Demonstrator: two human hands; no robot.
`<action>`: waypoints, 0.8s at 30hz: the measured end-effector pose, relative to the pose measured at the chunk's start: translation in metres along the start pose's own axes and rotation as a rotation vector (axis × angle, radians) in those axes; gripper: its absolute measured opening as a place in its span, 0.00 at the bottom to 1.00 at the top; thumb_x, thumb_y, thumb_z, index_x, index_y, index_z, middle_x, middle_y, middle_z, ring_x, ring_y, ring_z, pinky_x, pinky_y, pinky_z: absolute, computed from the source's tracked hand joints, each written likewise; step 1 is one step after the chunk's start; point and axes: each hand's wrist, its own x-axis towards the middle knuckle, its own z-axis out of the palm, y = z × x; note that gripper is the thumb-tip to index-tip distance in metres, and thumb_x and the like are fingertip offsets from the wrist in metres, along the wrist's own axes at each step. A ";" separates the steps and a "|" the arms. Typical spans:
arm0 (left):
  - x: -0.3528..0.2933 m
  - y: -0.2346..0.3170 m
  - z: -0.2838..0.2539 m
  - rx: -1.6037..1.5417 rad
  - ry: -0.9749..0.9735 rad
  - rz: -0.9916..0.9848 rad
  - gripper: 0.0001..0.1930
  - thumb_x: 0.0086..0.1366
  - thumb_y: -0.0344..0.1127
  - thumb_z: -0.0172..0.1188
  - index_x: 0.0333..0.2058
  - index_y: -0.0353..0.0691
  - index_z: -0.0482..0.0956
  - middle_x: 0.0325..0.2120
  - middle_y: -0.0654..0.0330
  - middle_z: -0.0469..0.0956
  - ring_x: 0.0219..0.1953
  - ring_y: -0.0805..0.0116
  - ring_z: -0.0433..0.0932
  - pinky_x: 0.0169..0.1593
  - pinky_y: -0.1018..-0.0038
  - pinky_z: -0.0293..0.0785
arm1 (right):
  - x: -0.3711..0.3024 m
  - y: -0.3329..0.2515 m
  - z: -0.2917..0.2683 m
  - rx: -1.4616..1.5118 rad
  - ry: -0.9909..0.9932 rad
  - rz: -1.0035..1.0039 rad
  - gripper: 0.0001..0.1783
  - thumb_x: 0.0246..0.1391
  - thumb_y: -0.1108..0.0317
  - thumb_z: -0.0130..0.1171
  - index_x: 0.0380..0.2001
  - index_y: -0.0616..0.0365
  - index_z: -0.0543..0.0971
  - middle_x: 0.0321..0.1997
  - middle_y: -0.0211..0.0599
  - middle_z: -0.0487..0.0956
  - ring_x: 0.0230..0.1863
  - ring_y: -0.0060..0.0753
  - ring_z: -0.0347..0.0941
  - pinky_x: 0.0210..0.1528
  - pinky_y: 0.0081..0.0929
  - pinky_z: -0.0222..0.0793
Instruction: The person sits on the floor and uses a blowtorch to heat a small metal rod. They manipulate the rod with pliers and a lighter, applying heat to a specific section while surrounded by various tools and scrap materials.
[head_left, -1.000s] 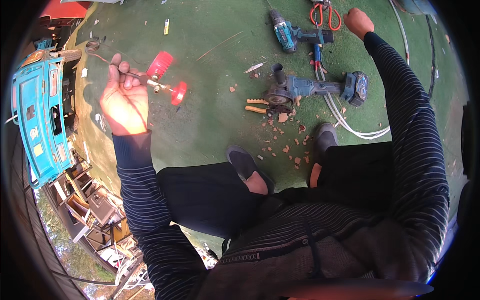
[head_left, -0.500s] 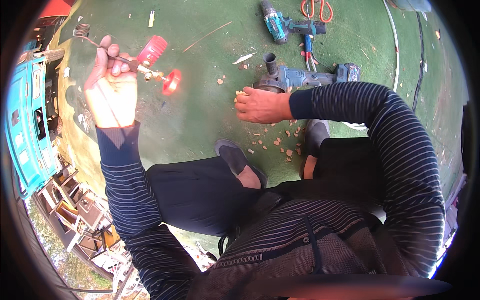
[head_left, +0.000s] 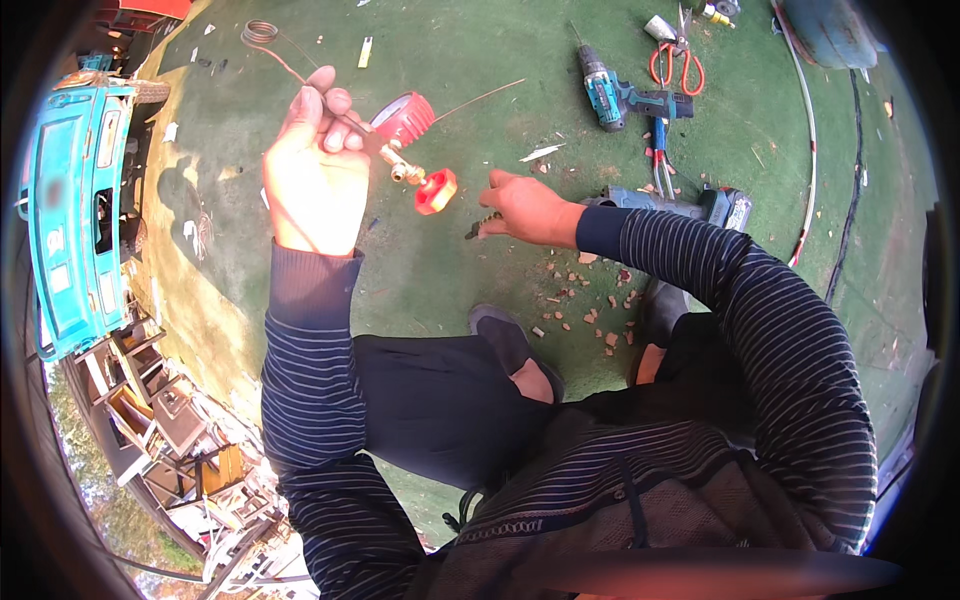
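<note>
— Well, starting at the left: what have I got in my left hand [head_left: 315, 170]?

— From my screen, it is raised and clenched around a thin metal tube [head_left: 300, 80] that ends in a small coil up top. The red gauge [head_left: 405, 115] sits just beside your fingertips, with the brass fitting [head_left: 405, 172] and the red knob [head_left: 437, 190] hanging below it, all in the air above the green ground [head_left: 450, 60]

— And my right hand [head_left: 530, 208]?

— Near the knob but apart from it, fingers pinched on a small dark piece [head_left: 480, 225]. I cannot tell what it is; too small

— How would I do this well?

— I'd say grip closer to the brass, since the thin tube looks likely to kink if it carries the gauge's weight. Hold the left hand steady and let only the right one move. Turn the fitting's open end toward the right hand so the dark piece meets it straight, not at a slant

— Anything to mind further right?

— A blue power tool [head_left: 680, 205] lies just behind your right wrist, with a teal cordless drill [head_left: 610, 95] and orange-handled cutters [head_left: 677, 65] beyond. Wood chips [head_left: 585, 300] are scattered under your forearm, so a dropped small part could be hard to spot among them
</note>
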 end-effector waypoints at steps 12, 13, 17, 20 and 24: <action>-0.002 -0.029 -0.003 0.066 0.001 -0.149 0.15 0.79 0.36 0.50 0.56 0.32 0.74 0.34 0.62 0.73 0.29 0.77 0.66 0.37 0.77 0.68 | 0.000 0.033 0.066 -0.142 -0.349 0.408 0.15 0.50 0.60 0.66 0.39 0.56 0.85 0.39 0.51 0.84 0.42 0.57 0.82 0.44 0.49 0.79; -0.001 -0.034 0.001 0.070 0.009 -0.173 0.16 0.79 0.36 0.50 0.57 0.32 0.73 0.34 0.62 0.73 0.29 0.77 0.66 0.37 0.77 0.68 | 0.005 0.042 0.061 -0.148 -0.316 0.386 0.15 0.50 0.60 0.65 0.39 0.56 0.85 0.38 0.52 0.84 0.42 0.57 0.82 0.44 0.49 0.78; 0.003 -0.048 -0.005 0.102 0.012 -0.223 0.16 0.78 0.34 0.50 0.58 0.30 0.72 0.34 0.63 0.74 0.30 0.78 0.66 0.38 0.77 0.68 | 0.014 0.034 -0.016 -0.031 -0.236 0.359 0.17 0.51 0.58 0.64 0.41 0.57 0.84 0.39 0.57 0.83 0.44 0.59 0.81 0.45 0.49 0.77; -0.002 -0.053 -0.003 0.117 0.033 -0.264 0.15 0.77 0.32 0.52 0.57 0.30 0.73 0.34 0.64 0.75 0.29 0.78 0.66 0.38 0.77 0.68 | 0.011 0.026 -0.099 0.120 -0.096 0.436 0.19 0.53 0.56 0.66 0.41 0.60 0.84 0.37 0.51 0.84 0.41 0.49 0.82 0.45 0.44 0.76; -0.008 -0.059 0.010 0.144 0.027 -0.307 0.15 0.77 0.32 0.52 0.57 0.31 0.74 0.34 0.64 0.75 0.29 0.78 0.66 0.38 0.76 0.69 | -0.026 -0.010 -0.188 0.875 -0.047 0.542 0.14 0.56 0.63 0.70 0.42 0.58 0.85 0.35 0.27 0.81 0.37 0.19 0.73 0.44 0.23 0.67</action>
